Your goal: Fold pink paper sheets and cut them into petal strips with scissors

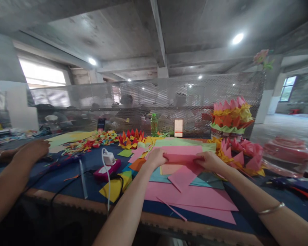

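Between my two hands is a pink sheet of paper (181, 158), its near part bent into a band. At its left end, my left hand (156, 159) pinches the edge between thumb and fingers. My right hand (207, 161) grips the right end the same way. Below them a square piece of pink paper (183, 179) lies at an angle over blue and pink sheets. Larger pink sheets (207, 198) spread toward the table's front edge, with a thin pink strip (172, 209) on top.
A magenta power strip (107, 169) with a white charger stands left. Folded-paper flowers (131, 138) and a stacked paper lotus (231, 118) sit behind. At right are a clear jar (287, 155) and a blue glue gun (290, 184). A co-worker's arms (20, 171) reach in at left.
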Motion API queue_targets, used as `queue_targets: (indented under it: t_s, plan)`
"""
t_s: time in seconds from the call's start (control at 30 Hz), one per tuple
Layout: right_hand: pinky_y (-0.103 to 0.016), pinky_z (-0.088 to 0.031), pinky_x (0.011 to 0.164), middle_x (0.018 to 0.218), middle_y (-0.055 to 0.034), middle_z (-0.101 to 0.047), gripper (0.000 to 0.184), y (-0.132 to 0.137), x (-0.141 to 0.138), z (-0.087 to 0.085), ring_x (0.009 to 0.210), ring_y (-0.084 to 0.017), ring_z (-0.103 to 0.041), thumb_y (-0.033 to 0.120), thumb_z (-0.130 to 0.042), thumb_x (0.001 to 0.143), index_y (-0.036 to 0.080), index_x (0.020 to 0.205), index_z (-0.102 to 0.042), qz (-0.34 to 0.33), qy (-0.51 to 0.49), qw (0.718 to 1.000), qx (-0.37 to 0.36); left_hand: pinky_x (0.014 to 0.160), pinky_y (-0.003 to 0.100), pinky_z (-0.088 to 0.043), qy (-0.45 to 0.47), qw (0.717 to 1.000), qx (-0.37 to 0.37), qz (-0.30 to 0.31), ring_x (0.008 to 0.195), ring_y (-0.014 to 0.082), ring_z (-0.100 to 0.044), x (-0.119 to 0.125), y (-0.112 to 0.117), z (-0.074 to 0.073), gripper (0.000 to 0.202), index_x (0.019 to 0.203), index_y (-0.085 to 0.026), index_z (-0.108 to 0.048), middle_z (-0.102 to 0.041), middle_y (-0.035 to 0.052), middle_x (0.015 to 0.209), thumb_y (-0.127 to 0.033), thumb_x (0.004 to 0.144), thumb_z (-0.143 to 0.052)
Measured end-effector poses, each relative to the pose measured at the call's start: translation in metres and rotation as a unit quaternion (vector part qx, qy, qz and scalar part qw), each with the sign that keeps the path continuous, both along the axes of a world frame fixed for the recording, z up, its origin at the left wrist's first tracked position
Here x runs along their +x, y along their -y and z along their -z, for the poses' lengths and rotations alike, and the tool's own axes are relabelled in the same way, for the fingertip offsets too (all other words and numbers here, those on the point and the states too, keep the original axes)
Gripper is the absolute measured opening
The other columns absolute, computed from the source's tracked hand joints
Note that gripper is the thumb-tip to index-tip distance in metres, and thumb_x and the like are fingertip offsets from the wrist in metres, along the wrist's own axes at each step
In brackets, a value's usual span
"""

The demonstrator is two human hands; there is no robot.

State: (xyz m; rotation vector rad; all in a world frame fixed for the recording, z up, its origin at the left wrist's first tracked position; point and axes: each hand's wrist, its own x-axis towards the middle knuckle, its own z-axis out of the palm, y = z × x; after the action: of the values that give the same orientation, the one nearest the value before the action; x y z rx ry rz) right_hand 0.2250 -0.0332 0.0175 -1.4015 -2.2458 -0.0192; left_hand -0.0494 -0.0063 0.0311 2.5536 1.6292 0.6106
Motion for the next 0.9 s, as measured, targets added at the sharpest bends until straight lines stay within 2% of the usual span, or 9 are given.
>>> queue_targets:
  t_s: [0.1, 0.27, 0.37, 0.67, 0.9]
  plan:
    - [-0.025, -0.035, 0.055, 0.062, -0.0018, -0.066, 0.020, 0.000, 0.000, 0.000, 0.059, -0.017, -0.058, 0.028, -0.053, 0.078, 0.020, 0.068, -0.068, 0.006, -0.012, 1.000, 0.007, 0.057, 0.024, -0.037, 0.004, 1.000, -0.009, -0.012, 0.071, 0.0178, -0.060, -0.001, -0.001, 0.001, 0.016, 0.073, -0.018, -0.070, -0.068, 0.0052, 0.074, -0.025, 0.065, -0.058]
    - [-0.027, -0.041, 0.066, 0.085, -0.0038, -0.071, 0.018, -0.004, 0.003, 0.003, 0.078, -0.020, -0.063, 0.026, -0.055, 0.076, 0.020, 0.090, -0.066, 0.011, -0.053, 0.998, 0.022, 0.056, 0.023, -0.037, 0.004, 1.000, -0.002, -0.025, 0.072, 0.0172, -0.061, -0.001, -0.004, 0.002, 0.015, 0.073, -0.018, -0.069, -0.068, 0.0039, 0.076, -0.021, 0.062, -0.060]
    - [-0.028, -0.042, 0.070, 0.088, -0.0043, -0.070, 0.019, -0.005, 0.005, 0.004, 0.081, -0.021, -0.063, 0.025, -0.056, 0.076, 0.020, 0.092, -0.063, 0.011, -0.072, 0.997, 0.029, 0.057, 0.023, -0.038, 0.012, 1.000, 0.008, -0.028, 0.074, 0.0173, -0.061, -0.001, -0.004, 0.003, 0.014, 0.074, -0.019, -0.068, -0.068, 0.0036, 0.078, -0.021, 0.063, -0.059]
    - [-0.023, -0.037, 0.058, 0.065, 0.0005, -0.064, 0.013, -0.007, 0.009, 0.005, 0.062, -0.015, -0.055, 0.029, -0.057, 0.076, 0.019, 0.074, -0.065, -0.005, -0.082, 0.996, 0.024, 0.063, 0.024, -0.041, 0.014, 0.999, 0.005, -0.037, 0.081, 0.0193, -0.062, 0.000, -0.004, 0.003, 0.015, 0.078, -0.019, -0.068, -0.068, 0.0049, 0.082, -0.023, 0.064, -0.062]
    - [-0.022, -0.035, 0.054, 0.056, 0.0028, -0.057, 0.016, -0.009, 0.011, 0.007, 0.058, -0.013, -0.051, 0.030, -0.057, 0.075, 0.018, 0.066, -0.064, -0.006, -0.094, 0.995, 0.014, 0.060, 0.024, -0.039, 0.012, 0.999, 0.011, -0.031, 0.077, 0.0186, -0.062, 0.000, -0.005, 0.004, 0.012, 0.073, -0.019, -0.067, -0.069, 0.0041, 0.081, -0.020, 0.064, -0.060]
